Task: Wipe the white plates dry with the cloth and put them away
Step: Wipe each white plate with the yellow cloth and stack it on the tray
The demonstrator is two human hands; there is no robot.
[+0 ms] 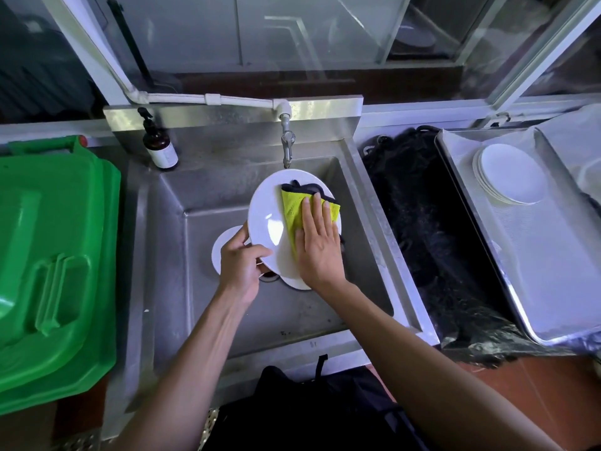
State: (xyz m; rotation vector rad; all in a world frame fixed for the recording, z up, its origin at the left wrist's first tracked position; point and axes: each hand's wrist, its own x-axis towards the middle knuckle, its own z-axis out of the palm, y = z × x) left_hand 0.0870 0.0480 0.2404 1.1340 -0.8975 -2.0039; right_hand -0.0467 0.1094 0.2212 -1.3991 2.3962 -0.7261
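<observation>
From the head camera we look down into a steel sink (169, 242) and see our two bare arms reaching over it. Our left hand (242, 265) grips the near-left rim of a white plate (270, 219), fingers curled round the edge with the thumb lying on its upper face, so the plate is held tilted above the basin, just under the tap (287, 144). Our right hand (320, 247) lies flat, fingers straight and together, pressing a yellow-green cloth (292, 209) with a dark border against the right half of the plate. Below the held plate we can make out more white plates (221, 247) lying on the sink floor, partly hidden by the hands. A brown pump bottle (159, 148) stands on the back left corner of the sink. A green bin lid (55, 255) lies to the left. To the right, past a black sheet (432, 242), a metal tray (533, 271) holds a stack (510, 174) of white plates near its far end.
</observation>
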